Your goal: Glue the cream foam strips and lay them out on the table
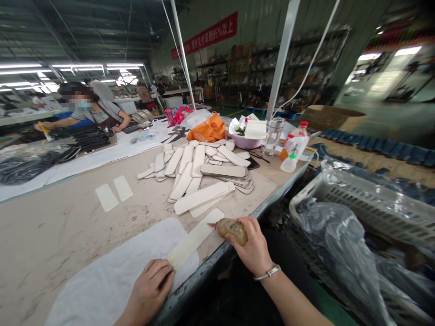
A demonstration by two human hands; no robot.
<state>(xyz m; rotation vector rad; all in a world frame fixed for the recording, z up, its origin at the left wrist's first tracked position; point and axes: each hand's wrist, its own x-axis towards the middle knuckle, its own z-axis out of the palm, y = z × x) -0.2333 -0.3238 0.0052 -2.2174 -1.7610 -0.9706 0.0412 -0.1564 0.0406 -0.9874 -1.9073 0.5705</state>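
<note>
My right hand [253, 242] is wrapped round a brownish squeeze bottle [234, 230], whose red nozzle points left at the far end of a long cream strip [195, 237]. The near end of that strip is under the fingers of my left hand [152, 283], bent and pressed together at its edge. Beneath the strip lies a white rounded sheet [112, 276]. Beyond it, two pale strips overlap [204, 197], close to a large heap of rounded off-white pieces [199, 160]. Two short pale pieces [107, 197] rest at the left.
An orange bag [209, 128], a purple bowl [248, 141], a glass jar [273, 136] and a plastic bottle [294, 147] stand at the back. A white crate [374, 203] with clear plastic is at the right. Across the table a masked person [98, 113] works.
</note>
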